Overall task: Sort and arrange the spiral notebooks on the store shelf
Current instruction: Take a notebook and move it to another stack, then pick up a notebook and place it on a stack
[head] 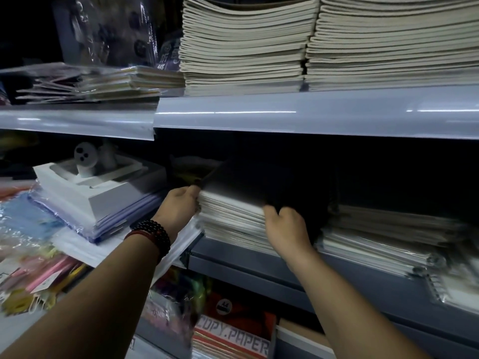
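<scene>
Black-topped notebook stack [228,211]: lying between both hands, front edge running crosswise.
Left hand [178,206]: pinching its near corner.
Right hand [287,226]: gripping front edge.

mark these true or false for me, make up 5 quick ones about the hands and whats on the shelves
1. Both the left hand and the right hand grip the same stack of notebooks. True.
2. The beaded bracelets are on the right wrist. False: they are on the left wrist.
3. The upper shelf carries tall stacks of pale notebooks, side by side. True.
4. The copy paper pack lies on the top shelf. False: it sits below the shelf the hands work on.
5. The white box is to the right of the gripped stack. False: it is to its left.
</scene>
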The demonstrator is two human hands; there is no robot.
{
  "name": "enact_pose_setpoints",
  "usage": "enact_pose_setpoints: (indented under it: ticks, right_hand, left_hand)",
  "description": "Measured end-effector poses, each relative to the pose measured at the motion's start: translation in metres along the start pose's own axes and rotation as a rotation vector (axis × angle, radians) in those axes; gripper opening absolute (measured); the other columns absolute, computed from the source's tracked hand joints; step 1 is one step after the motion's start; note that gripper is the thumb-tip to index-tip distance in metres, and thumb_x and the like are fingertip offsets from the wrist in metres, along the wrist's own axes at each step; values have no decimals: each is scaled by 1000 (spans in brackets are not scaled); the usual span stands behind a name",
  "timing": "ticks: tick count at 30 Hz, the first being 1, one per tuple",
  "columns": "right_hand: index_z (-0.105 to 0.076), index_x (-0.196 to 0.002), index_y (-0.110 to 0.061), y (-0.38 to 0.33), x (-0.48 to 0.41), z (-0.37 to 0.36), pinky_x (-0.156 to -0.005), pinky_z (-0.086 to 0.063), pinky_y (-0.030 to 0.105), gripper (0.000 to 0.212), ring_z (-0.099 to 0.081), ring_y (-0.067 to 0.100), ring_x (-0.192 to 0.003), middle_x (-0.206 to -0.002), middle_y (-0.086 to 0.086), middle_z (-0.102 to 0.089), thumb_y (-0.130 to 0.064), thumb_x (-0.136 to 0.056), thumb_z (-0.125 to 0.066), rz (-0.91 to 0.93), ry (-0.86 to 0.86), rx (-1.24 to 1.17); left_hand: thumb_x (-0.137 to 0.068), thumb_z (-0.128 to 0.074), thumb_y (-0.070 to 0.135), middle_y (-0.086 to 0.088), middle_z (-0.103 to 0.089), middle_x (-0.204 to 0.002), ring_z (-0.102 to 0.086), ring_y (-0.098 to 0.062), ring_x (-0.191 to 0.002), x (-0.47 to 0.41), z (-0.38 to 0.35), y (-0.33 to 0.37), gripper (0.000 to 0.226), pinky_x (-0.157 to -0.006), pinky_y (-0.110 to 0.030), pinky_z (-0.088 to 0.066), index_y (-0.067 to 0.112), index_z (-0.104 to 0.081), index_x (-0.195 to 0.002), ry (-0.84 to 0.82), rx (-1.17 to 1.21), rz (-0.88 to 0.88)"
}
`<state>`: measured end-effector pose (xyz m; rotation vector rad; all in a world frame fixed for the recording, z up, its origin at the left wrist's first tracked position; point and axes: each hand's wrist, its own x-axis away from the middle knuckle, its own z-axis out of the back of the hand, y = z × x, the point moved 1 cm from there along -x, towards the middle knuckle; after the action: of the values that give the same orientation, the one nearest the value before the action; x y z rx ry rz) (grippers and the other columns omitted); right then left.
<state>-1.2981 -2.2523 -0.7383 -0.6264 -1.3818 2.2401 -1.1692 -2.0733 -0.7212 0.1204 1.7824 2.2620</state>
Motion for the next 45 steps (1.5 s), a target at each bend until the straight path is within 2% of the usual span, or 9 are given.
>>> enact_pose_setpoints:
  ticks: [3, 7, 10, 13, 16, 19, 31, 39, 45]
  right_hand:
    - [-40, -58, -12, 1, -1, 2, -58, -35, 32, 47, -42, 17, -56, -59, 0, -43, -30, -100, -50, -10, -8, -23]
    - [-40, -58, -12, 6, 6, 11, -55, -39, 33, 47, -48, 20, -53, -56, 1, -46, -32, -99, -54, -1, 52, -92]
    - [-58, -88, -9, 11, 19, 16, -75, -54, 37, 35, -66, 25, -82, -86, 4, -63, -42, -99, -55, 49, 59, -72]
    - [-57, -124, -20, 18, 37, 25, -96, -52, 41, 34, -61, 18, -108, -114, -3, -62, -40, -97, -58, 127, 25, -55]
    - [-55, -111, -36, 24, 58, 41, -90, -56, 35, 21, -64, 8, -104, -109, -19, -60, -28, -95, -65, 204, -15, -125]
    - [-57, -108, -42, 35, 80, 62, -87, -54, 23, 26, -61, -2, -103, -115, -17, -60, -24, -93, -69, 255, -6, -103]
    - [-60, -108, -45, 114, 122, 169, -84, -56, 25, 31, -61, 2, -98, -111, -17, -61, -18, -93, -67, 169, 194, -56]
    - [-62, -106, -43, 146, 136, 234, -83, -56, 29, 26, -61, 1, -101, -111, -22, -59, -20, -95, -66, 154, 342, 25]
    - [-61, -109, -42, 162, 137, 266, -85, -55, 33, 24, -58, -1, -104, -111, -28, -54, -22, -95, -64, 133, 411, 123]
  left_hand:
    - [-102, -47, 28, 9, -42, -57, -38, -18, -64, 5, -1, 2, 35, -69, -37, -33, 20, -40, -68, -19, 23, 22]
    - [-103, -49, 38, -2, -69, -92, -65, -23, -96, 22, 4, -2, 31, -96, -44, -50, 16, -62, -86, 85, -17, -29]
    - [-100, -55, 37, 6, -70, -110, -64, -18, -109, 47, 8, -9, 19, -104, -49, -49, 25, -67, -108, 126, -108, -78]
    - [-97, -58, 32, 7, -69, -113, -66, -17, -106, 80, 3, -13, 19, -99, -49, -53, 27, -65, -115, 195, -98, -128]
    - [-97, -62, 25, 8, -72, -110, -69, -14, -101, 116, -15, -12, 17, -96, -46, -55, 29, -66, -113, 176, -24, -151]
    - [-96, -65, 26, 9, -73, -111, -68, -9, -105, 147, -40, -10, 18, -95, -39, -55, 32, -66, -113, 127, 32, -185]
    - [-94, -67, 12, 8, -72, -106, -68, -2, -100, 182, -168, -10, 23, -84, -14, -53, 31, -66, -108, -148, 67, -329]
    - [-94, -66, 18, 16, -69, -111, -66, -3, -104, 190, -248, 4, 22, -92, -26, -54, 35, -67, -108, -292, 12, -446]
    - [-92, -68, 17, 21, -65, -110, -61, 2, -107, 197, -292, 12, 25, -95, -19, -49, 33, -65, -110, -346, -107, -568]
